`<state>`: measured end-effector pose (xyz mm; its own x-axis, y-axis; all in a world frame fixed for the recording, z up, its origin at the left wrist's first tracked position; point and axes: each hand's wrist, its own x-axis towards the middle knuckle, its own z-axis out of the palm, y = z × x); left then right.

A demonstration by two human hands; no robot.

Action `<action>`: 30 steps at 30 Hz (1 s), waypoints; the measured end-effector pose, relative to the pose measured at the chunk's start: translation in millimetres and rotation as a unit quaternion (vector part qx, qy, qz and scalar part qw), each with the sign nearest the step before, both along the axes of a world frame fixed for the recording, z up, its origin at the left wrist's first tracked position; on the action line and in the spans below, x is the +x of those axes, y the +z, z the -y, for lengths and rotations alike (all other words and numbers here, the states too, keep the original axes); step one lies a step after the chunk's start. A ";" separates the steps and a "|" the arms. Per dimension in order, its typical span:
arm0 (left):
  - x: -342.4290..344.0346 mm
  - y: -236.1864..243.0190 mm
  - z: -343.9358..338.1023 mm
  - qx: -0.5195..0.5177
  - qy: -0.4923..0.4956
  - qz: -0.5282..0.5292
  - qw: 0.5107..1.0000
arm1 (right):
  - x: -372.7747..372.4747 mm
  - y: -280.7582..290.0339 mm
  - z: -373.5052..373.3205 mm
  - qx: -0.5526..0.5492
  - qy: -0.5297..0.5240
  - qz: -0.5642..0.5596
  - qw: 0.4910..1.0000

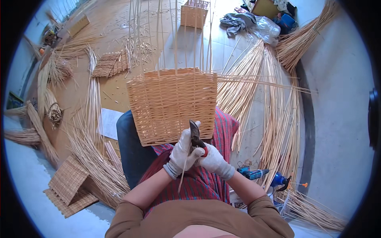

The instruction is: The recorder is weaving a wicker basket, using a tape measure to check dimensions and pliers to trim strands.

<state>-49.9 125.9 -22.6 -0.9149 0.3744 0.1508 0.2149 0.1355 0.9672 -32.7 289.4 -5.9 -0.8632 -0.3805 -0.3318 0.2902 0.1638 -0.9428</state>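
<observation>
A half-woven wicker basket (173, 107) rests on my lap, with long stakes rising from its far edge. Several loose canes stick out of its right side. In a white glove, my right hand (212, 160) is closed round the red handles of a pair of pruning shears (195, 135), whose dark blades point away from me in front of the basket's lower part. Close against it, my left hand (183, 154), also gloved, pinches a thin cane (182, 178) whose lower end hangs over the striped red cloth (198, 186) on my lap. Whether the blades touch the cane is hidden.
Bundles of long canes (274, 107) spread over the floor at right, more canes (95, 158) at left. Woven panels (69, 178) lie at lower left. A finished-looking basket (193, 16) stands far ahead. A teal power tool (254, 173) and blue spray bottle (279, 180) are by my right side.
</observation>
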 end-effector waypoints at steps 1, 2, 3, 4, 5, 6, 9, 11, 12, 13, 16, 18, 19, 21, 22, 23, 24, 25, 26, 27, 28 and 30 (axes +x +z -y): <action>3.7 0.2 -4.4 0.022 -0.002 0.013 1.000 | 2.4 1.9 -4.4 0.021 0.007 0.000 1.000; 8.0 -1.5 -10.2 0.044 -0.003 0.025 0.999 | 2.4 8.8 -10.6 0.005 0.005 0.021 1.000; 13.8 -8.5 -16.5 0.090 -0.006 0.031 0.995 | 1.0 13.2 -16.7 -0.029 -0.018 0.014 0.999; 14.8 -9.0 -21.5 0.090 -0.010 -0.019 0.996 | -0.6 18.9 -25.8 -0.059 -0.042 0.006 0.997; 14.3 0.7 -26.1 0.089 -0.014 -0.069 0.994 | -3.1 32.3 -34.8 -0.092 -0.052 -0.008 0.994; 25.6 15.0 -21.0 0.047 -0.029 0.012 0.998 | -8.5 30.9 -51.0 -0.146 -0.048 -0.005 0.988; 37.3 -8.3 -19.1 0.061 -0.057 0.088 0.993 | -18.0 42.2 -74.3 -0.136 -0.158 -0.107 0.972; 48.5 -30.0 -17.0 0.113 -0.006 0.251 0.961 | -24.8 34.0 -77.3 -0.129 -0.254 -0.139 0.948; 46.4 -44.0 -17.8 0.157 0.042 0.214 0.963 | -28.3 30.2 -79.6 -0.097 -0.260 -0.110 0.954; 39.9 -41.5 -15.6 0.167 0.057 0.221 0.959 | -31.3 28.6 -80.9 -0.075 -0.248 -0.112 0.959; 2.4 -3.5 -8.9 0.165 0.085 0.137 0.973 | -49.6 50.0 -72.5 -0.013 -0.217 -0.142 0.966; -30.7 34.9 -2.7 0.162 0.095 0.072 0.979 | -72.1 85.1 -67.2 0.001 -0.199 -0.145 0.969; -50.0 55.1 -1.0 0.153 0.099 0.054 0.982 | -89.7 91.1 -67.1 0.005 -0.213 -0.161 0.964; -87.9 77.5 0.8 0.177 0.090 0.092 0.976 | -129.7 100.1 -67.1 0.032 -0.235 -0.173 0.956; -103.1 75.9 -0.2 0.243 0.069 0.112 0.961 | -152.6 99.9 -70.6 0.055 -0.244 -0.170 0.953; -112.7 74.6 -1.4 0.244 0.067 0.107 0.962 | -173.3 104.3 -74.6 0.165 -0.246 -0.188 0.937; -121.1 73.6 -2.9 0.250 0.083 0.102 0.959 | -188.8 109.0 -77.8 0.274 -0.224 -0.286 0.890; -126.9 72.1 -0.5 0.254 0.104 0.099 0.957 | -203.5 111.0 -76.3 0.374 -0.196 -0.375 0.825; -124.5 74.4 0.5 0.279 0.097 0.120 0.948 | -210.2 121.9 -77.3 0.374 -0.156 -0.400 0.822; -121.0 75.9 1.5 0.279 0.095 0.120 0.948 | -227.0 125.2 -78.5 0.410 -0.100 -0.379 0.823; -115.8 76.8 2.6 0.307 0.100 0.145 0.935 | -245.9 125.2 -79.7 0.445 -0.044 -0.355 0.821; -106.7 75.9 4.7 0.309 0.113 0.171 0.929 | -274.0 105.9 -85.1 0.460 0.032 -0.290 0.839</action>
